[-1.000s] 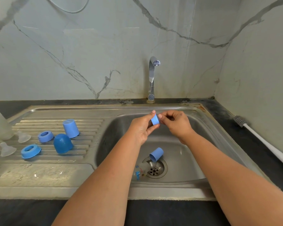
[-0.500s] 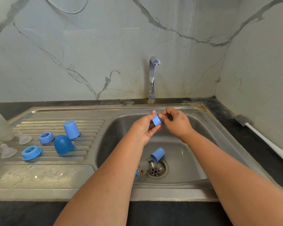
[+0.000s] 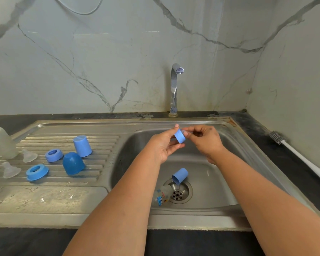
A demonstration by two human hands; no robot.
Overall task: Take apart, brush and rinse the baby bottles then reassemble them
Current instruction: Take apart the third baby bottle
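A person stands at a steel sink (image 3: 248,145) with both hands raised over the basin, just in front of the tap (image 3: 174,84). The left hand (image 3: 162,146) pinches a small blue collar ring (image 3: 179,136) between thumb and fingertips. The ring is tilted, its open ends facing up-left and down-right. The right hand (image 3: 204,140) meets it from the right, fingers curled together at the ring's upper edge, apparently pinching a small clear piece there, likely the teat; that piece is too small to make out for sure.

The next move turns on this: the ring sits between the two hands, held by the left, so the right hand would need to pull away along the ring's axis, up and to the right, to free what sits inside.

Below, in the basin, a blue cap (image 3: 180,176) lies on its side by the drain (image 3: 178,193), with a clear bottle (image 3: 162,196) next to it, partly hidden by the left forearm. On the draining board to the left rest two more blue caps, two blue rings, two clear teats and another clear bottle. A white bottle brush (image 3: 299,156) lies on the dark tabletop to the right.
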